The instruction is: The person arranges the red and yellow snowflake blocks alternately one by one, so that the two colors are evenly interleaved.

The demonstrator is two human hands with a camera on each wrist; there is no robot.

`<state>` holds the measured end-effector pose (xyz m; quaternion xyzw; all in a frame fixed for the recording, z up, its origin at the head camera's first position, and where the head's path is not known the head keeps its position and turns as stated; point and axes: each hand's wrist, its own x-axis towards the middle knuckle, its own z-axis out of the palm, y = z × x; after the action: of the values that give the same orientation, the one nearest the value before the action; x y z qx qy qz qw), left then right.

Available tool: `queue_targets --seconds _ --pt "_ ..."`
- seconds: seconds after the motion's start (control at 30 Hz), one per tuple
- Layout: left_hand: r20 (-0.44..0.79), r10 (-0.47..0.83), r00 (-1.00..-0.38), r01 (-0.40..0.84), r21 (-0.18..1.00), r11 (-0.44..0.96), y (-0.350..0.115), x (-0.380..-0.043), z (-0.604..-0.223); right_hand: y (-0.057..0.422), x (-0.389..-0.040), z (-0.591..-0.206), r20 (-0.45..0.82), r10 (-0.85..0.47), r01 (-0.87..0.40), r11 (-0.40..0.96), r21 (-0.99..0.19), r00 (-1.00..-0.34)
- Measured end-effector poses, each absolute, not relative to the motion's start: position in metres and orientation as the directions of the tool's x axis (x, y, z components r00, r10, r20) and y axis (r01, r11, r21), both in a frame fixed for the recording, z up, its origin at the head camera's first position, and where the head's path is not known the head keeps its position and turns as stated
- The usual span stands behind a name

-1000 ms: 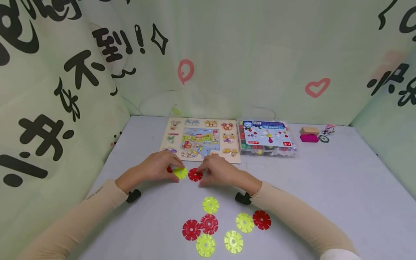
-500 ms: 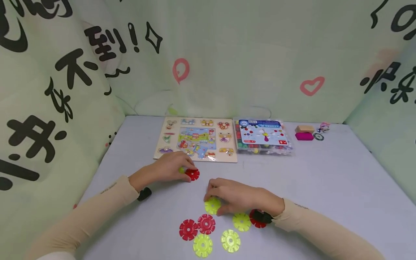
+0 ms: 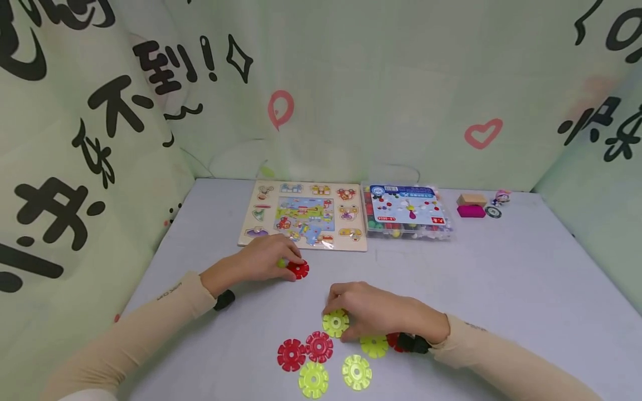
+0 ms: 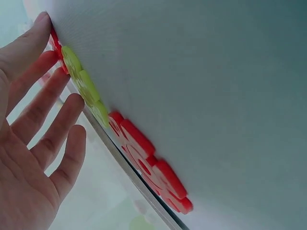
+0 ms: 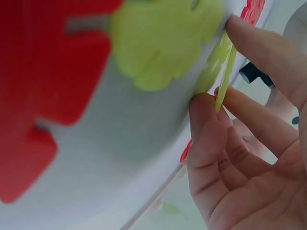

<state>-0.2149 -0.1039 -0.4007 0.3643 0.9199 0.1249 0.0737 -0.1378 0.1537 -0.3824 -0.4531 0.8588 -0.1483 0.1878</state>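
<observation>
My left hand pinches a red interlocking disc between thumb and fingers, just in front of the wooden puzzle board. In the left wrist view, a yellow disc and another red disc continue the row toward the palm. The head view leaves most of that row hidden under the hand. My right hand holds a yellow disc by its edge; the right wrist view shows this yellow disc tilted on edge between the fingertips. Several red and yellow discs lie below it, including a red one.
Behind the row lies the puzzle board, with a clear plastic box of coloured pieces to its right. A wooden block, a magenta block and a small figurine are at the back right. A printed curtain encloses the table.
My left hand has shifted right along the row onto the red disc. My right hand left that red disc, moved toward the near discs and picked up a yellow one, now tilted up.
</observation>
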Motion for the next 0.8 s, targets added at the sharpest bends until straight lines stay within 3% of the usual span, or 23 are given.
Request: queue_targets --seconds 0.2,0.53,0.8 --pt "-0.047 0.686 -0.726 0.651 0.275 0.708 -0.104 -0.215 -0.401 0.154 -0.148 -0.382 -0.176 -0.823 -0.714 0.559 -0.421 -0.540" --pt "-0.046 0.690 -0.722 0.655 0.272 0.704 -0.105 -0.217 -0.400 0.145 -0.210 -0.390 -0.010 -0.746 -0.677 0.610 -0.412 -0.666" --pt "-0.053 0.696 -0.716 0.658 0.282 0.698 -0.104 -0.218 -0.401 0.133 -0.227 -0.396 -0.057 -0.711 -0.640 0.663 -0.389 -0.701"
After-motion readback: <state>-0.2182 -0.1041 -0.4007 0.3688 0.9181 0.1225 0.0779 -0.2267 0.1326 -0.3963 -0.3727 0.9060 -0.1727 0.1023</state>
